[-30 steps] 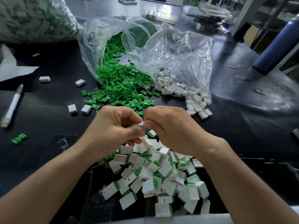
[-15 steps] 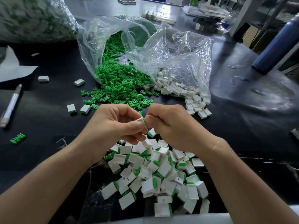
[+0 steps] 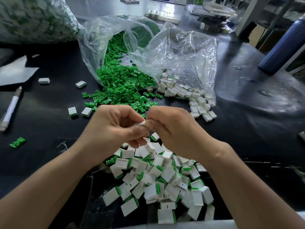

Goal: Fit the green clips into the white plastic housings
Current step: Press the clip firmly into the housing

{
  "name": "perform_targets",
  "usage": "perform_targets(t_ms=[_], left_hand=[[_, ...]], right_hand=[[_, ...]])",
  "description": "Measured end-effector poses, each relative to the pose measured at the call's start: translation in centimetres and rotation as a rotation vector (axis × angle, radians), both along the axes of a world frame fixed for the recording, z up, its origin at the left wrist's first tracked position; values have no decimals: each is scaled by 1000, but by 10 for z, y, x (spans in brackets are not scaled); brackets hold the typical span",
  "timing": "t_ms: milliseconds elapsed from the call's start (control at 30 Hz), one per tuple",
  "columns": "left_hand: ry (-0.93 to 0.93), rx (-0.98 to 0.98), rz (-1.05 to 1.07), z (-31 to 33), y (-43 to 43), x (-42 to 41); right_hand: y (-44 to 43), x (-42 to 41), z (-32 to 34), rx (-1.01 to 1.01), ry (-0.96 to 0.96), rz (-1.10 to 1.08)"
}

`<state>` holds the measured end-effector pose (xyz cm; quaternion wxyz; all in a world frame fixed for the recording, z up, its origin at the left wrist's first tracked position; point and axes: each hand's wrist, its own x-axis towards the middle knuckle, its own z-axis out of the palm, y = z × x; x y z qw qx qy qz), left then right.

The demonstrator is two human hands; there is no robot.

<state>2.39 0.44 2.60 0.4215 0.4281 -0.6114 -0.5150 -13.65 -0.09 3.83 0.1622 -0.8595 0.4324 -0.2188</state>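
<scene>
My left hand point(image 3: 113, 128) and my right hand point(image 3: 171, 129) meet at the middle of the black table, fingertips pinching one small white housing point(image 3: 142, 123) between them. Most of that piece is hidden by my fingers. Below my hands lies a heap of white housings with green clips fitted point(image 3: 161, 180). Beyond my hands, loose green clips point(image 3: 122, 86) spill from a clear plastic bag point(image 3: 102, 47). Empty white housings point(image 3: 186, 96) spill from a second clear bag point(image 3: 186, 57) to the right.
A few stray housings point(image 3: 80, 84) and one stray green clip point(image 3: 17, 142) lie on the left of the table. A pen point(image 3: 10, 109) lies at the far left. A blue bottle point(image 3: 283, 45) stands at the right. A large filled bag point(image 3: 33, 19) sits at the back left.
Both hands stayed together at the middle, working on the small piece. The green tip seen between the fingertips half a second ago is now covered.
</scene>
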Motion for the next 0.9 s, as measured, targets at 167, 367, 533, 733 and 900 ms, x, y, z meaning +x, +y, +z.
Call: perform_targets(t_ms=[167, 367, 533, 733, 900], left_hand=[[163, 69, 21, -1, -4, -1], [242, 76, -51, -1, -1, -3], [297, 67, -97, 0, 0, -3], [295, 11, -64, -2, 1, -5], [282, -4, -15, -3, 2, -6]], right_hand=[[-6, -7, 4, 482, -520, -129], [-2, 7, -1, 1006, -753, 40], [1, 10, 1, 1107, -812, 44], [4, 14, 0, 1006, -804, -47], [6, 17, 0, 952, -764, -101]])
